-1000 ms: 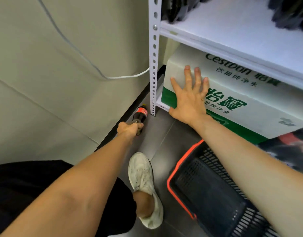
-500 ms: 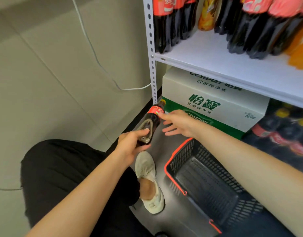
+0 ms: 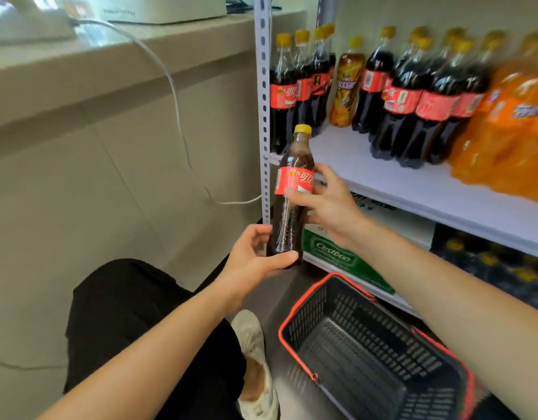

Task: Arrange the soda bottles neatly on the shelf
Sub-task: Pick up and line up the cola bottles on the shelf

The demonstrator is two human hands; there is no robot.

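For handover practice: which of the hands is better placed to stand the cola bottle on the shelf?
Probably the right hand: it grips the bottle at its label, nearest the shelf; the left hand holds the base.

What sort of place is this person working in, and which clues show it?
Probably a small shop or its stockroom: a white metal shelf holds rows of cola bottles and orange soda, a red-rimmed shopping basket sits on the floor, and a Cestbon carton lies under the shelf.

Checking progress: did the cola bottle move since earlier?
Yes. The cola bottle rose from the floor by the shelf post to shelf board level.
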